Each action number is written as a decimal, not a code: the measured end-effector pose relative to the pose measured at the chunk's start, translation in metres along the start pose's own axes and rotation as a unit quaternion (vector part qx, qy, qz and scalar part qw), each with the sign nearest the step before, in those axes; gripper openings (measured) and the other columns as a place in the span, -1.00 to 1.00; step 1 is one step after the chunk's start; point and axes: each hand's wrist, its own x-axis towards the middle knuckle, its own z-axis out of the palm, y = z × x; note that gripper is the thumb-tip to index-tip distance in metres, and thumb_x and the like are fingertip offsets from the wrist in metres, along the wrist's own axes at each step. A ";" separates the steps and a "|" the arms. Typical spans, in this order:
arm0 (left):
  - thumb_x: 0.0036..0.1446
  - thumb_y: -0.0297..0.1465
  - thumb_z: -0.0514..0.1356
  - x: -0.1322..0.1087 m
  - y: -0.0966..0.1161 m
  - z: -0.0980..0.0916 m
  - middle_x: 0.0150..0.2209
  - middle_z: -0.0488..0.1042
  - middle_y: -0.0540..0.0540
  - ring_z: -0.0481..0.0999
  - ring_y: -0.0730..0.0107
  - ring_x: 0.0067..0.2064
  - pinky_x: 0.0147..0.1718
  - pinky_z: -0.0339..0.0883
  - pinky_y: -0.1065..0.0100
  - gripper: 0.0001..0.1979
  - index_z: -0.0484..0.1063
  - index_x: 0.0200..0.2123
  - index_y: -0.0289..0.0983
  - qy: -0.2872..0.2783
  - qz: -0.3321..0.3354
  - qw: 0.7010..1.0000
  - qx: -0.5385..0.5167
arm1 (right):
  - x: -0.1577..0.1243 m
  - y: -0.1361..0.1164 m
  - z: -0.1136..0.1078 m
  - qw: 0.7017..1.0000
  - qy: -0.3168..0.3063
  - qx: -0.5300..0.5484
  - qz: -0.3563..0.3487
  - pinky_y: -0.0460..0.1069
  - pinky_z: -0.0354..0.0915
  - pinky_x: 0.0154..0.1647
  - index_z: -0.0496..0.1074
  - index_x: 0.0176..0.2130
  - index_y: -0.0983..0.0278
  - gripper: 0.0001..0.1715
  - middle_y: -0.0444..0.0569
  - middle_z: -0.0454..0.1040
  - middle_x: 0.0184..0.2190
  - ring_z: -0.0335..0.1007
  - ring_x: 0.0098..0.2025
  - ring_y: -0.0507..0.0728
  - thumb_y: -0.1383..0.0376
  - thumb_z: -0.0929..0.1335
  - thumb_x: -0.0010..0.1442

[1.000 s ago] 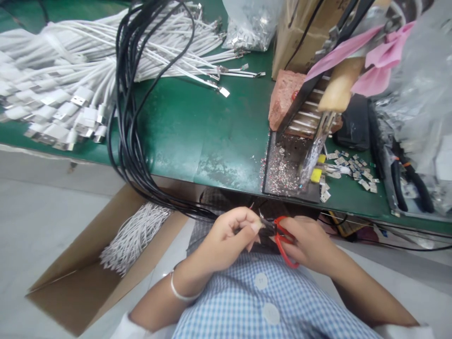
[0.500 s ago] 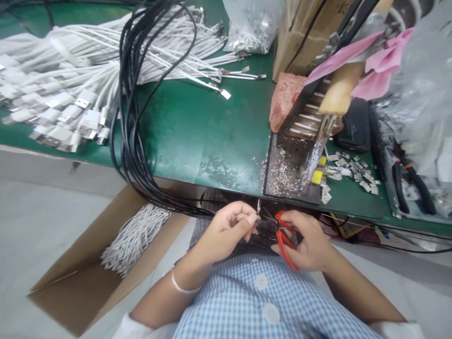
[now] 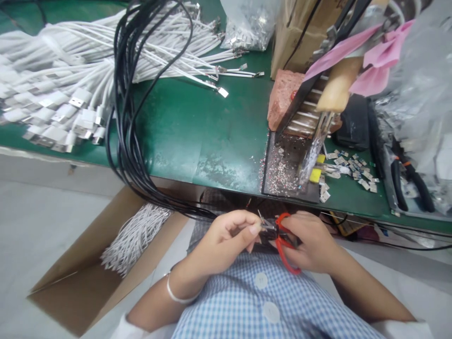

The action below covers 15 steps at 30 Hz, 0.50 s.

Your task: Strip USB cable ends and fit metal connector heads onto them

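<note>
Low in front of the bench edge, my left hand (image 3: 235, 235) pinches the end of a black cable (image 3: 183, 206); a thin tip sticks up beyond the fingertips. My right hand (image 3: 310, 240) has its fingers in the handles of red scissors (image 3: 287, 268). The scissor blades point left and reach the left fingertips, at the cable end. Whether the blades touch the cable is too small to tell. The black cable's coil (image 3: 127, 94) hangs over the edge of the green bench (image 3: 173, 136).
White USB cables (image 3: 52, 103) lie at the left. A cardboard box (image 3: 116, 292) with white cables stands below. On the right are a brick (image 3: 282, 94), a soldering iron in a holder (image 3: 335, 89), small connectors (image 3: 356, 169) and black pliers (image 3: 415, 179).
The scissors have moved left and their blades now meet my left fingertips. My left hand has shifted slightly down, and the tip it holds has tilted. The view has moved a little.
</note>
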 end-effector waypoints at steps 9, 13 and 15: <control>0.32 -0.34 0.17 0.003 -0.001 -0.006 -0.52 0.40 0.01 0.30 0.53 -0.50 -0.50 0.16 0.48 -0.76 0.49 -0.37 -0.34 -0.003 0.035 0.995 0.093 | 0.001 -0.001 -0.007 0.996 -0.014 -0.083 -0.031 -0.03 0.02 -0.47 0.31 -0.49 0.24 -0.57 -0.20 0.27 -0.67 0.06 -0.60 0.04 0.21 0.20 0.41; 0.32 -0.36 0.17 0.002 0.000 -0.007 -0.52 0.40 0.01 0.29 0.54 -0.51 -0.51 0.15 0.48 -0.77 0.49 -0.37 -0.34 0.001 0.040 0.994 0.099 | 0.000 0.000 -0.007 0.993 -0.013 -0.109 -0.045 -0.03 0.05 -0.46 0.33 -0.50 0.26 -0.49 -0.16 0.34 -0.66 0.11 -0.61 0.04 0.24 0.13 0.46; 0.32 -0.34 0.16 0.003 -0.001 -0.007 -0.51 0.41 0.01 0.30 0.55 -0.50 -0.51 0.15 0.49 -0.76 0.49 -0.36 -0.34 -0.002 0.037 0.995 0.095 | 0.000 0.001 -0.005 0.992 -0.005 -0.115 -0.048 -0.03 0.06 -0.46 0.32 -0.51 0.25 -0.48 -0.15 0.36 -0.66 0.13 -0.62 0.03 0.27 0.12 0.46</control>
